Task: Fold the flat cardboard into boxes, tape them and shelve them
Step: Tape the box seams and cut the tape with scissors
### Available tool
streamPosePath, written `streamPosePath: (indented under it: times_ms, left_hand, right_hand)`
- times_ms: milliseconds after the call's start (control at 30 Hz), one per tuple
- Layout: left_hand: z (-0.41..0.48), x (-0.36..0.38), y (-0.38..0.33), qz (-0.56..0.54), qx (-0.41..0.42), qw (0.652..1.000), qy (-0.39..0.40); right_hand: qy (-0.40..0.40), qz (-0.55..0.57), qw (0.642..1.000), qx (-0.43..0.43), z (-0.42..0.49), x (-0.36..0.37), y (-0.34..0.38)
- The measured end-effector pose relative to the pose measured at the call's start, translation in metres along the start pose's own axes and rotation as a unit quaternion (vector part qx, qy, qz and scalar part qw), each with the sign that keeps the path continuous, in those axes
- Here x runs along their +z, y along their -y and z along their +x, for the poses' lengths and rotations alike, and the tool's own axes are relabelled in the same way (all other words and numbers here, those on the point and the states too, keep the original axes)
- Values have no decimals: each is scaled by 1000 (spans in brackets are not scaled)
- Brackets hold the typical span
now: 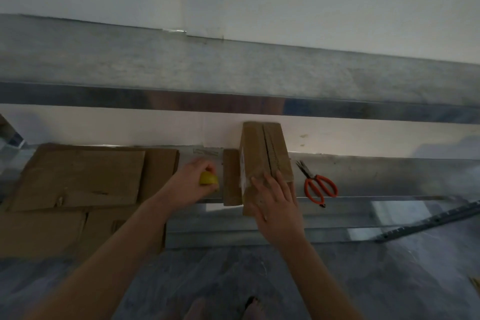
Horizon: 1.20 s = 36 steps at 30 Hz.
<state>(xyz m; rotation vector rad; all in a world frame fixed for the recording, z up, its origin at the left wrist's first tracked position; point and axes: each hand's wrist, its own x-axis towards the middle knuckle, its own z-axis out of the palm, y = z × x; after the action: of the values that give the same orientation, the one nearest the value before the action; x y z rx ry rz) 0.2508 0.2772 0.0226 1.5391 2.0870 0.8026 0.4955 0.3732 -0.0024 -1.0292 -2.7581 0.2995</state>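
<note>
A folded brown cardboard box (262, 156) stands on the lower metal shelf (376, 179), its two top flaps meeting along a seam, one side flap (231, 182) sticking out to the left. My right hand (275, 197) lies with straight fingers on the box's near top edge. My left hand (192, 184) grips a yellow tape roll (207, 178) just left of the box. A stack of flat cardboard sheets (78, 179) covers the shelf's left part.
Orange-handled scissors (318, 186) lie on the shelf right of the box. An upper metal shelf (233, 70) runs across above, against a white wall. A slotted metal rail (428, 221) lies on the grey floor at right.
</note>
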Motion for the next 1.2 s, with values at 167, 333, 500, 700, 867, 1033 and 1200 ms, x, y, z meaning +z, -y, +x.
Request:
streamPosePath:
  times_ms: [167, 333, 500, 700, 867, 1033, 1200]
  left_hand:
    - [-19, 1, -7, -23, -1, 1000, -6]
    - [-41, 2, -6, -23, 23, 999, -21]
    - [-59, 2, -4, -5, 40, 998, -45]
    - [-73, -4, 7, -32, 31, 999, 6]
    - [-78, -8, 27, -10, 35, 999, -18]
    - [-66, -10, 45, 29, 5, 997, -73]
    - [-42, 3, 66, 52, -24, 998, -32]
  right_hand:
    - [-81, 82, 993, -12, 2, -9, 37]
    - [23, 246, 967, 57, 15, -5, 79]
    - [70, 318, 941, 95, 23, 5, 96]
    - [36, 330, 939, 92, 22, 16, 105]
    - [26, 313, 948, 55, 22, 21, 111]
    - [1, 325, 945, 45, 15, 37, 117]
    - [6, 336, 932, 137, 25, 60, 113]
